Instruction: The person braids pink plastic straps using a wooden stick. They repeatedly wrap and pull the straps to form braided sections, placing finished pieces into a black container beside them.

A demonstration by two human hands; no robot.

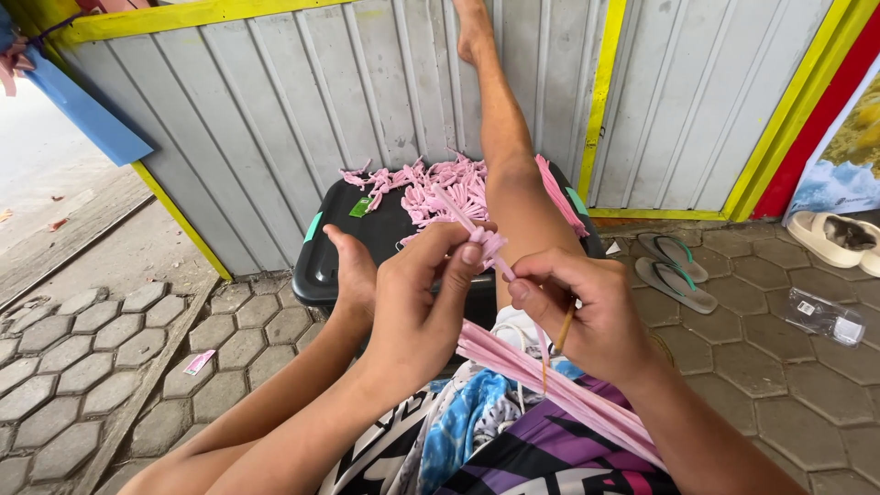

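My left hand (417, 307) pinches the curled tip of a pink straw (486, 243) between thumb and fingers. My right hand (587, 312) grips the same straw just below and also holds a thin wooden stick (561, 332). A bundle of long pink straws (559, 390) lies across my lap, running down to the right. Behind my hands sits a black plastic lid (330, 252) heaped with finished pink curled pieces (440, 188). My right leg (513, 183) stretches over the lid, foot against the wall; my left foot (353, 266) rests on the lid's edge.
A grey corrugated metal wall with yellow trim (275, 110) stands behind. Grey-green flip-flops (674, 266), a beige sandal (839, 240) and a clear plastic packet (823, 316) lie on the hexagonal paving at right. A pink scrap (199, 361) lies at left.
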